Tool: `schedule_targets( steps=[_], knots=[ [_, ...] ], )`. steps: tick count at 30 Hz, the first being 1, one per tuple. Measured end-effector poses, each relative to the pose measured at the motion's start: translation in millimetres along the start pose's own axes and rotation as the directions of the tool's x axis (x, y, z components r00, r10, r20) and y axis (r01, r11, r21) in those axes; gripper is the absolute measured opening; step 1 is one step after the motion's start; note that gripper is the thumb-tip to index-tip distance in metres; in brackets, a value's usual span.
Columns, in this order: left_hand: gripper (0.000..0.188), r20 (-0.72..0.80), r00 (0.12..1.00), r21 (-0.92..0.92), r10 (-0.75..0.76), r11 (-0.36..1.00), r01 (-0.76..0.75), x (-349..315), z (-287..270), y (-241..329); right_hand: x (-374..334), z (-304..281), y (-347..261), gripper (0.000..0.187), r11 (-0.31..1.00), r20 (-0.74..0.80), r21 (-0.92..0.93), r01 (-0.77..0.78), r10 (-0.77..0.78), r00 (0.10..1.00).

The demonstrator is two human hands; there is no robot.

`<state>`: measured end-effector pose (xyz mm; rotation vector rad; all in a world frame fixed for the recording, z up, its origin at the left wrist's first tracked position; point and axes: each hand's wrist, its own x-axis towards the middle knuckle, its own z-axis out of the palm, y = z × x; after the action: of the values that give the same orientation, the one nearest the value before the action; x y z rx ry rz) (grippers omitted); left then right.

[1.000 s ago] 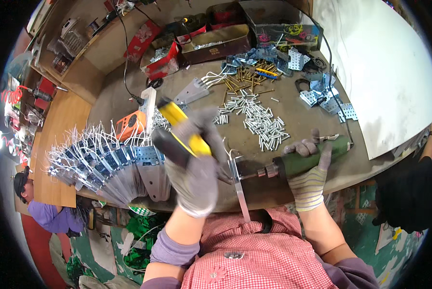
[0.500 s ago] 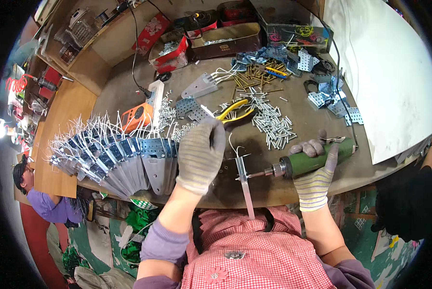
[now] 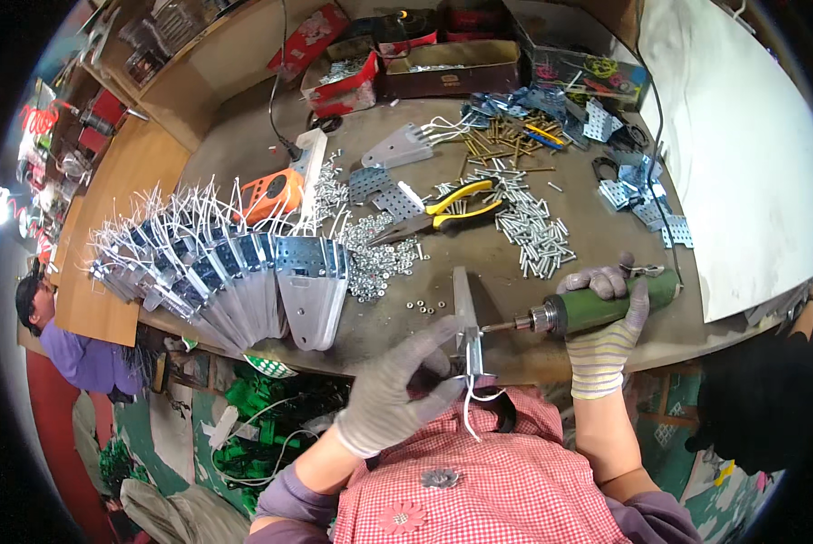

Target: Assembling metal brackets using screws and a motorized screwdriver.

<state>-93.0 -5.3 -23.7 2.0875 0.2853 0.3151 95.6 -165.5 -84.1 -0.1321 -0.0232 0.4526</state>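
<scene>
Left hand [image 3: 402, 385]: fingers and thumb closed on a thin grey plate-shaped bracket with metal fittings [image 3: 463, 299], just in front of the person at the near table edge. Bracket is seen nearly edge-on, long axis running away from the body — bare narrow end points to the far side of the table, wired end toward the apron. White wires [image 3: 469, 412] hang off that near end.

Right hand [image 3: 603, 313]: wrapped round a green cylindrical power driver with a metal chuck [image 3: 597, 306]. Driver's long axis runs sideways, roughly crosswise to the bracket; chuck and bit point left, rear end right and slightly farther from the body. Bit tip sits at the bracket's right side — can't tell if it touches.

Beyond the hands: yellow-and-black-handled pliers [image 3: 461, 207], jaws pointing left, beside a heap of short silver screws [image 3: 533, 238]. Small silver nuts [image 3: 374, 263] lie left of it, near a fanned row of wired grey plates [image 3: 311, 304].
</scene>
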Motion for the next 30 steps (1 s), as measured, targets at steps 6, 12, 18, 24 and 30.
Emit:
schedule_targets(
  steps=[6, 12, 18, 24, 30],
  knots=[
    [0.065, -0.104, 0.99, 0.068, 0.091, 0.994, -0.084, -3.1, 21.4, -20.5, 0.9, -0.2, 0.8, 0.033, 1.0, 0.002, 0.0, 0.0, 0.0, 1.0],
    [0.06, -0.102, 0.995, -0.088, 0.021, 0.996, -0.03, -1.2, 27.9, -18.8, 2.4, -2.4, -3.4, 0.032, 0.999, -0.009, 0.051, -0.007, 0.007, 1.0],
    [0.022, -0.339, 0.936, 0.446, 0.094, 0.892, 0.072, 29.3, -1.7, -39.6, 2.7, -4.9, -5.9, 0.032, 0.999, 0.003, 0.046, 0.007, -0.007, 1.0],
    [0.013, -0.033, 0.998, 0.841, 0.048, 0.542, 0.002, 46.2, -13.8, -42.5, 1.3, -3.8, -4.6, 0.032, 1.0, 0.002, 0.024, 0.003, -0.003, 1.0],
    [0.011, -0.148, 0.988, 0.313, 0.038, 0.95, 0.01, 41.8, -8.5, -25.9, 1.2, -2.7, -2.0, 0.03, 1.0, 0.009, 0.003, 0.013, -0.013, 1.0]
  ],
)
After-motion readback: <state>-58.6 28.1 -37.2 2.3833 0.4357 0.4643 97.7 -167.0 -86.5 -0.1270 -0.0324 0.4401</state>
